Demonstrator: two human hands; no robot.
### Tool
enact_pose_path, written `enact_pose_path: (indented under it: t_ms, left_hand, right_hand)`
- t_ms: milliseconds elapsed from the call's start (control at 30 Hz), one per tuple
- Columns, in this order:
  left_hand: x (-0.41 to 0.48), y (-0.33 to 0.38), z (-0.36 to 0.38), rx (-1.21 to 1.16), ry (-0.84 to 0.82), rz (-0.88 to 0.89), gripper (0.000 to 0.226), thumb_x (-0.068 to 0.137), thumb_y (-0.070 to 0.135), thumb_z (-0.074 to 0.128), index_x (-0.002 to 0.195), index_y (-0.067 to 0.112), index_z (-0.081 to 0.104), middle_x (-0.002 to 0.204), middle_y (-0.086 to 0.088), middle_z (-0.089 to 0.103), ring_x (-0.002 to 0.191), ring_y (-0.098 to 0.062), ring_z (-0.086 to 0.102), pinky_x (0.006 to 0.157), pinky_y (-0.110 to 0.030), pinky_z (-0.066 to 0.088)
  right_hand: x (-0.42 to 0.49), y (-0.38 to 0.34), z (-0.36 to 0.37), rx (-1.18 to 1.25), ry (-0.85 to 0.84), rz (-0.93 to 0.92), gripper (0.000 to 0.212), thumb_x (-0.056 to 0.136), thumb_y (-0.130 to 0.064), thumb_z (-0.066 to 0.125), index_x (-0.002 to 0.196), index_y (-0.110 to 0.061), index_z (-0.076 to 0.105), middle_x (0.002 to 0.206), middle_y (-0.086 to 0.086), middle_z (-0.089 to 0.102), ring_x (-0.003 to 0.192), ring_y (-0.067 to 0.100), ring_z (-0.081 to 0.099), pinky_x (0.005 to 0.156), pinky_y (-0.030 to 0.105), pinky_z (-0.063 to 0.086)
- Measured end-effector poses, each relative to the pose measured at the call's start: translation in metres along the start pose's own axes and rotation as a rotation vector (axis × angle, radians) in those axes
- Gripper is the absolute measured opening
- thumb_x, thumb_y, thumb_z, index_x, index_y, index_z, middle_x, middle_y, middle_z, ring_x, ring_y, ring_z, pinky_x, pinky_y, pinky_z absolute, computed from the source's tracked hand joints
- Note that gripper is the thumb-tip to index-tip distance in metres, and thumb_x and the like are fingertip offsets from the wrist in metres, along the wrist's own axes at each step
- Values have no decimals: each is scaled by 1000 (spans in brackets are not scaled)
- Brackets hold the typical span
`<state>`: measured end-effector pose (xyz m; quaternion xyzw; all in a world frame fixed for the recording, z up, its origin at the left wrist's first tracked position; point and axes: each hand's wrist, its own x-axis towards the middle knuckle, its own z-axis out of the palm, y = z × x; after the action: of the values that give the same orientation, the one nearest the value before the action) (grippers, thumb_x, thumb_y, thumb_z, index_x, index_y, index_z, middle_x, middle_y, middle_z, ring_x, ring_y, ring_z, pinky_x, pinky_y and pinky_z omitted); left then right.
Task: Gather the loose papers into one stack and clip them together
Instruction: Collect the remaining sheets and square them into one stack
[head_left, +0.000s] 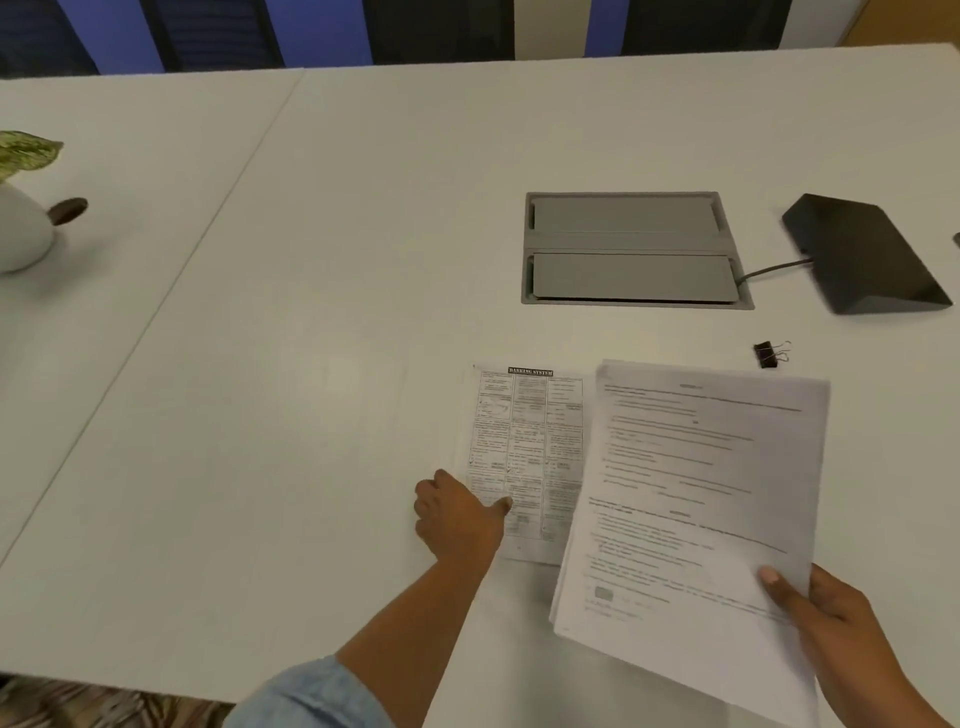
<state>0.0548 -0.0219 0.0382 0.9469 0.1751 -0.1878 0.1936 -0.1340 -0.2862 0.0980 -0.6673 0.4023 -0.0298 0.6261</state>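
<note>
White laminate table (311, 364), mostly bare on the left apart from a pale pot w/ a leafy plant (23, 208) at the far-left edge, well apart from the work.

Left hand (457, 519) is next: fingers spread and pressed down on the near-left corner of the gridded sheet (524, 431), the one headed "Banking System". Not a clenched grasp; looks like the thumb lies on top to pin or slide the sheet, prob. so it can be dragged toward the others or lifted by its edge. Whether any fingertip is under the paper I cannot tell. The sheet lies flat, long axis running away from the person, heading at the far end, tilted slightly.

Its right edge is covered by the paper bundle (691, 493), several sheets of typed text. Right hand (831, 618) grasps the bundle at its near-right corner, thumb on top, other fingers underneath. The near end seems lifted off the table, far end low over it; blur makes contact unclear. Long axis also points away, top edge angled a little rightward. Held by the corner, I'd judge, to leave the rest free to receive the last sheet.

Beyond the bundle's far-right corner, near but apart, sits the black binder clip (770, 355), untouched, wire handles toward the right. Farther back: grey cable hatch (634, 249), then a black wedge-shaped device (862, 254) w/ a cord.
</note>
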Motion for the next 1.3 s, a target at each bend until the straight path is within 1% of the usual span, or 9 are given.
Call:
enact_pose_path:
  t_ms: [300, 400, 500, 600, 700, 933, 1067, 1167, 1300]
  left_hand:
    - [6, -3, 0, -223, -169, -110, 86, 56, 31, 96, 118, 7, 43, 118, -11, 59, 105, -32, 65, 78, -40, 56]
    - [10, -6, -3, -177, -240, -69, 66, 63, 38, 91, 113, 11, 57, 111, -6, 70, 100, -28, 69, 73, -34, 55]
    - [13, -10, 3, -270, -233, -32, 52, 76, 49, 77, 109, 10, 69, 109, -7, 75, 96, -28, 71, 81, -41, 60]
    - [8, -8, 2, -485, -239, 6, 22, 93, 28, 64, 79, 11, 64, 97, -12, 75, 89, -30, 71, 81, -44, 60]
    - [4, -11, 0, -602, -204, 14, 14, 92, 10, 63, 80, 15, 67, 92, -9, 75, 84, -28, 72, 77, -40, 62]
    - [-4, -13, -8, -652, -197, 9, 28, 75, 12, 85, 90, 24, 65, 82, 5, 69, 75, -21, 69, 58, -27, 58]
    - [-2, -18, -7, -654, -206, 20, 22, 77, 20, 84, 89, 26, 66, 86, 4, 73, 79, -23, 74, 73, -42, 63]
    - [-2, -18, -10, -705, -179, 61, 10, 87, 25, 75, 92, 18, 71, 85, 5, 75, 79, -20, 74, 78, -43, 62]
    - [-5, -17, -22, -768, -173, 136, 13, 94, 27, 66, 82, 23, 70, 80, 5, 75, 80, -23, 75, 77, -42, 62]
  right_hand:
    - [-2, 2, -15, 40, 102, -2, 45, 59, -49, 70, 93, -20, 70, 76, -21, 76, 82, 27, 72, 58, 14, 57]
    - [-1, 1, -16, 38, 103, -12, 18, 84, -26, 66, 101, -18, 68, 71, -24, 74, 91, 29, 66, 64, 26, 59]
    - [-2, 0, -18, 32, 110, 0, 10, 86, -24, 64, 94, -21, 69, 72, -24, 75, 91, 28, 66, 59, 14, 57]
    - [-3, -1, -21, 38, 141, 36, 26, 68, -40, 68, 86, -22, 74, 77, -19, 77, 91, 29, 68, 57, 12, 56]
    - [-5, -6, -22, 33, 157, 34, 18, 68, -39, 65, 81, -33, 78, 72, -22, 75, 86, 24, 67, 55, 10, 55]
    - [-13, -8, -29, -10, 200, 45, 16, 83, -27, 66, 76, -35, 78, 68, -23, 74, 84, 26, 66, 60, 17, 58]
    - [-16, -9, -33, -69, 206, 63, 14, 92, -15, 62, 83, -24, 68, 59, -25, 71, 86, 31, 64, 85, 42, 48]
    - [-21, -14, -34, -65, 225, 98, 5, 93, -14, 60, 94, -14, 66, 56, -18, 71, 92, 36, 62, 87, 44, 43]
    - [-26, -21, -31, -84, 229, 120, 20, 92, -16, 62, 75, -24, 68, 58, -17, 71, 97, 37, 63, 90, 46, 44]
